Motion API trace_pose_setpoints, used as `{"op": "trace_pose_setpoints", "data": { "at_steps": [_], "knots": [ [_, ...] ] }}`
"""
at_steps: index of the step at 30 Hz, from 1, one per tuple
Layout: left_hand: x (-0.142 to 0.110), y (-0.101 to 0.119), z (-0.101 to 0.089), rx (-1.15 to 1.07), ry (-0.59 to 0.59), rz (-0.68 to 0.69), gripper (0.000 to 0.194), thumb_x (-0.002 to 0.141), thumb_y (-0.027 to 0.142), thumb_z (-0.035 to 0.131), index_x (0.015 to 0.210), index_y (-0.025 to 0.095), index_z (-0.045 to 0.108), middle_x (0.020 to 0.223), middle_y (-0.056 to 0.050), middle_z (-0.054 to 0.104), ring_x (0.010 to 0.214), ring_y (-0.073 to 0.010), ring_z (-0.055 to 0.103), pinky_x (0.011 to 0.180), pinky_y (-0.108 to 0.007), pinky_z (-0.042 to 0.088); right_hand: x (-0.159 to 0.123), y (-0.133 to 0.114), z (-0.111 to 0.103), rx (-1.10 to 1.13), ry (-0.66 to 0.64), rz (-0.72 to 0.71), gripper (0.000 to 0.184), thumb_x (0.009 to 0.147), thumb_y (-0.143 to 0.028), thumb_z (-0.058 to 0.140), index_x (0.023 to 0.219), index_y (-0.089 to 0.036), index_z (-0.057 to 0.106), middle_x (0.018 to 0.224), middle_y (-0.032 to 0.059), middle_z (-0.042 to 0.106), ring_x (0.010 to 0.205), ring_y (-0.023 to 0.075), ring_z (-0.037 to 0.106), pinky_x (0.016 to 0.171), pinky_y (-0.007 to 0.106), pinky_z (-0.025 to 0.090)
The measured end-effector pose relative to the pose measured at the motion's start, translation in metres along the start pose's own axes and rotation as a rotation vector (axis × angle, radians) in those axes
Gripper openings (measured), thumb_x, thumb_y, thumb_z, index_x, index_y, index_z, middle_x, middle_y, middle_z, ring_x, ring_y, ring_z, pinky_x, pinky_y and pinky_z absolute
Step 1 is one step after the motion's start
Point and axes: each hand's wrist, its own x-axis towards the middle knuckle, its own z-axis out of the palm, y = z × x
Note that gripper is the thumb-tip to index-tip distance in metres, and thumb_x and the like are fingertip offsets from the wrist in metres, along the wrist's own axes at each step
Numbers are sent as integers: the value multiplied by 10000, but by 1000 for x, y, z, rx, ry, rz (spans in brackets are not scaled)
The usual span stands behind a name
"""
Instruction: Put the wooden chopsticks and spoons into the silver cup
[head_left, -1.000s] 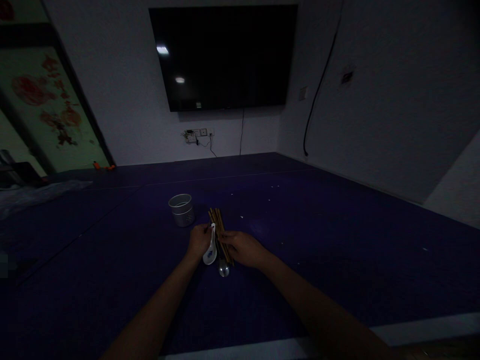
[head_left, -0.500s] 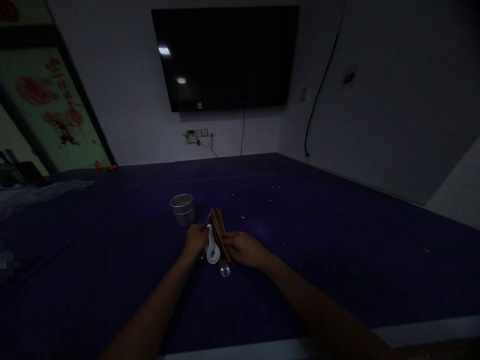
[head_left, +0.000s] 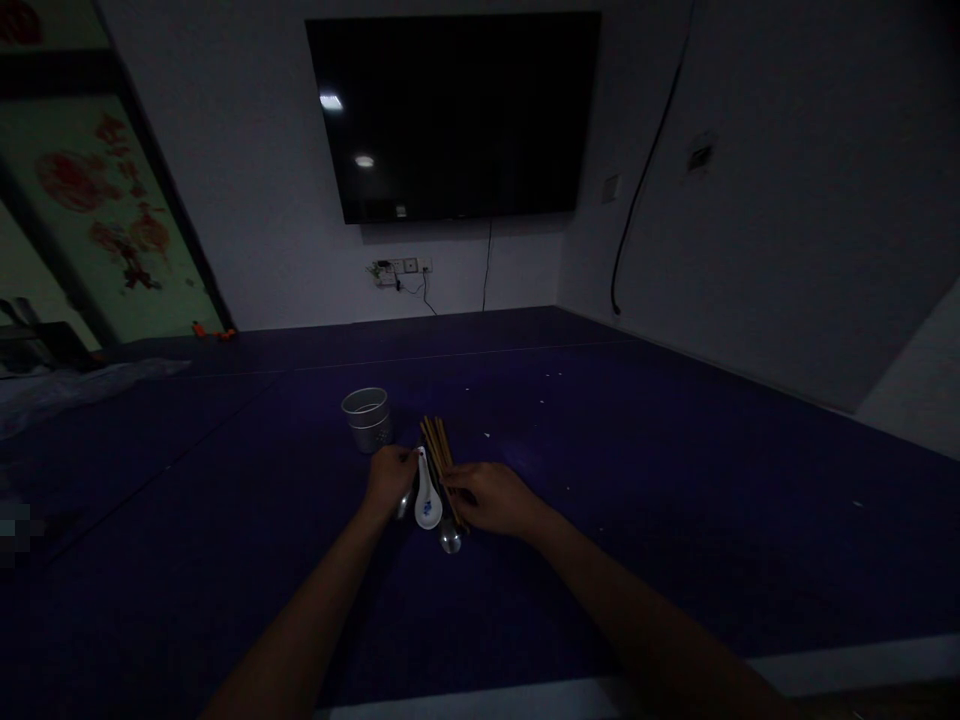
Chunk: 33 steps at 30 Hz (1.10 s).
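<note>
left hand point(head_left: 390, 477): fingers bent inward at the upper end of the handle of the white spoon point(head_left: 428, 505). whether they pinch that handle or only meet it cannot be told. a shiny metal utensil point(head_left: 403, 505) shows just below this hand, its upper part hidden.

right hand point(head_left: 487, 495): thumb and fingers pinched on the bundle of chopsticks point(head_left: 439, 438), on its right side. the chopsticks run lengthwise, upper ends slightly fanned, lower ends partly covered by the fingers.

white spoon: between the two hands, bowl toward the wearer, a blue mark inside the bowl. the metal spoon point(head_left: 450, 538) has its bowl just beyond the lower right of the white one; its handle is largely obscured.

metal cup point(head_left: 367, 420): upright on the dark purple surface point(head_left: 675, 500), open at the top, with small holes low on its side. it is located just beyond the left hand; contact between them cannot be confirmed.

surroundings: small white specks point(head_left: 487, 434) on the surface; crumpled clear plastic point(head_left: 90, 385) at far left; a dark television point(head_left: 457, 115) on the wall, wall sockets point(head_left: 405, 266) below it. lighting is dim.
</note>
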Motion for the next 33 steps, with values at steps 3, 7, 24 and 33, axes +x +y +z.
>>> {"op": "trace_pose_setpoints", "data": {
  "at_steps": [3,7,24,33],
  "knots": [
    [0,0,0,2,-3,-19,344,815,295,442,751,100,718,738,-97,703,660,-162,617,551,-220,364,-2,-2,-5,-16,1,-41,473,703,-510,645,1077,-220,644,1061,60,669,957,235,615,777,304,438],
    [0,-1,0,24,-4,-4,373,823,304,434,670,93,700,629,-85,669,601,-154,588,519,-220,326,-3,-2,-7,-12,-30,-145,570,616,-587,679,1060,-231,652,1085,56,658,984,243,600,814,320,433],
    [4,-6,6,-84,44,-42,315,777,372,520,730,117,699,707,-84,694,638,-158,613,540,-219,380,2,1,4,18,41,-140,587,672,-501,699,1183,-238,578,1198,66,610,1085,235,561,910,323,405],
    [3,-9,4,17,-106,34,432,603,532,645,755,130,694,668,-29,653,622,-149,572,519,-223,336,1,-2,2,-44,53,116,550,793,-617,498,1186,-243,584,1034,87,690,938,245,641,757,302,452]
  ]
}}
